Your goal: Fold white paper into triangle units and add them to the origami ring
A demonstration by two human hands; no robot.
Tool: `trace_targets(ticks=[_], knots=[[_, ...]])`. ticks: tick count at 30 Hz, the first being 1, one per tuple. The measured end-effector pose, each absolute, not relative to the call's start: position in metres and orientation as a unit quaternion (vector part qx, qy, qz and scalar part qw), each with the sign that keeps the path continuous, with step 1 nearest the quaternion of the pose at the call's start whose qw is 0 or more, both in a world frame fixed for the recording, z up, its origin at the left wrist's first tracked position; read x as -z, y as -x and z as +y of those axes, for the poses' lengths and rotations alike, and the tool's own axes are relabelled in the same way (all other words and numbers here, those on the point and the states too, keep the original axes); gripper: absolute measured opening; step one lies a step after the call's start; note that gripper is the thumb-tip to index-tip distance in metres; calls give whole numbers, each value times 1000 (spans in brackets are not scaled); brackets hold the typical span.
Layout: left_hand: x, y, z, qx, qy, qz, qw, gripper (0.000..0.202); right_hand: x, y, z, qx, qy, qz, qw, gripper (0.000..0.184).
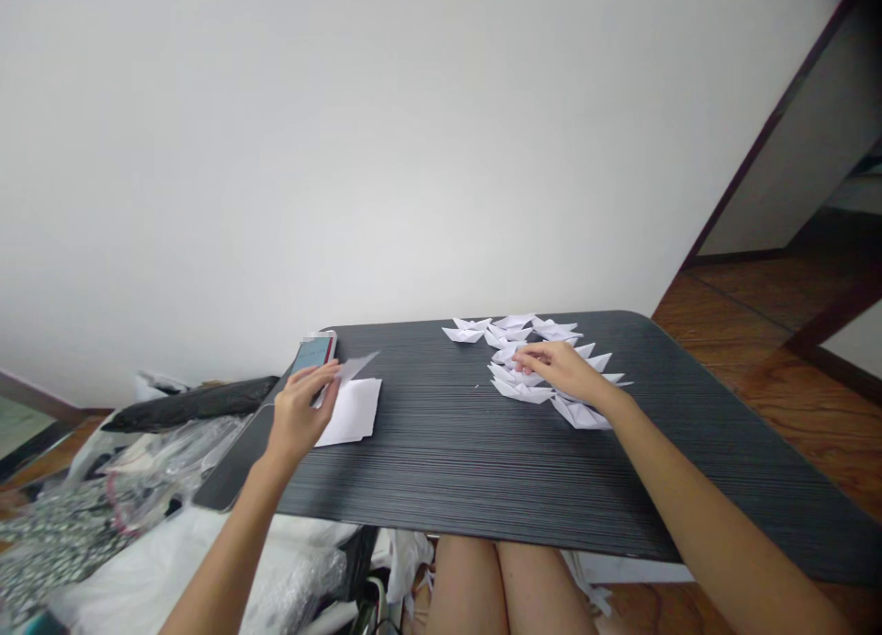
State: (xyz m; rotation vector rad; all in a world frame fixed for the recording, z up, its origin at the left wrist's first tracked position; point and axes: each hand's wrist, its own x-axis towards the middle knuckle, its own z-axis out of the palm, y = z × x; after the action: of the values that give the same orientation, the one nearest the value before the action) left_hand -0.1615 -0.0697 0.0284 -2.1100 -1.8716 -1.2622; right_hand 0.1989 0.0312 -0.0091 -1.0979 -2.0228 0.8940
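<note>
Head view, left hand (298,413) lifting paper sheet (355,368) (top one), right hand (561,367) on boats (524,355)

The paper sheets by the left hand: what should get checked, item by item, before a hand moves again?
1. Left hand has a sheet: ok, its fingers lift the top sheet off the stack of white sheets.
2. Only one sheet lifted: cannot tell, the edge is too thin to see.
3. Phone out of the way: not ok, it lies right behind the left fingertips, near the table edge.
4. Right hand free: not ok, it rests on the pile of folded paper boats.
5. Bare folding space in the middle of the table: ok.
6. Boats safely on the table: ok, none overhang the edge.
</note>
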Motion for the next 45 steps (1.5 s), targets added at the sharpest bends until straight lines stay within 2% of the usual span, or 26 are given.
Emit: trace_targets(ticks=[1,3,5,7,11,15,19,24,27,30,40,45], knots=[[-33,139,-68,470,649,-598,4,26,8,-197,30,-354,411,-771,332,35],[-36,92,-60,535,609,-571,-131,26,6,-193,26,-415,367,-760,340,43],[-32,51,-47,546,583,-543,-259,25,4,-190,22,-499,295,-735,351,58],[-23,24,-31,549,562,-520,-336,23,4,-188,20,-566,247,-694,370,65],[-4,8,-4,586,525,-495,-369,21,8,-187,22,-622,309,-610,381,47],[1,4,11,586,535,-461,-398,23,10,-184,25,-590,373,-564,440,36],[2,8,17,539,549,-403,-497,27,7,-189,28,-542,374,-567,494,33],[5,28,16,412,565,-320,-639,38,-7,-197,24,-464,336,-701,426,18],[6,28,11,353,564,-321,-674,51,-11,-194,19,-426,311,-766,368,22],[8,19,6,289,583,-336,-681,52,-9,-187,15,-417,310,-786,335,23],[17,10,-1,269,468,-251,-803,52,-3,-176,8,-448,360,-747,333,18],[11,9,-3,188,465,-178,-847,73,-2,-174,9,-380,388,-744,389,15]])
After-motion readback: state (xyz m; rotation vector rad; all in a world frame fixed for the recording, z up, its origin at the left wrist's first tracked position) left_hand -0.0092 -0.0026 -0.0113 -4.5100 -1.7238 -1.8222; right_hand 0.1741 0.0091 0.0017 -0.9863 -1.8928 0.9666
